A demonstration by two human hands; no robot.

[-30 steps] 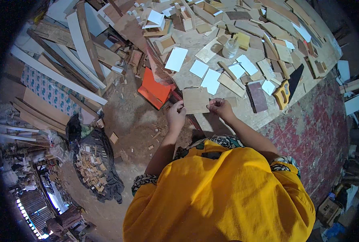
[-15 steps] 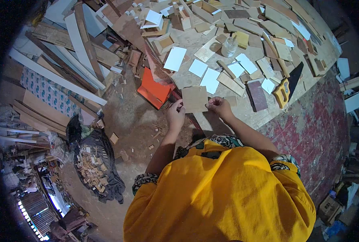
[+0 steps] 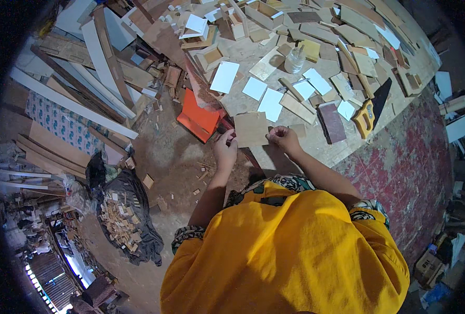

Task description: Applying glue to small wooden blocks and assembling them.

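Nothing moved, two hands [image 3: 225, 148] [image 3: 284, 138] gripping one brown panel [image 3: 251, 129]

The person wears a loose bright yellow top over a patterned garment with dark, leaf-like cuffs.

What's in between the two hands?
In the head view, a flat brown board lies between the left hand and the right hand. Each hand holds one side of it, over the worktable.
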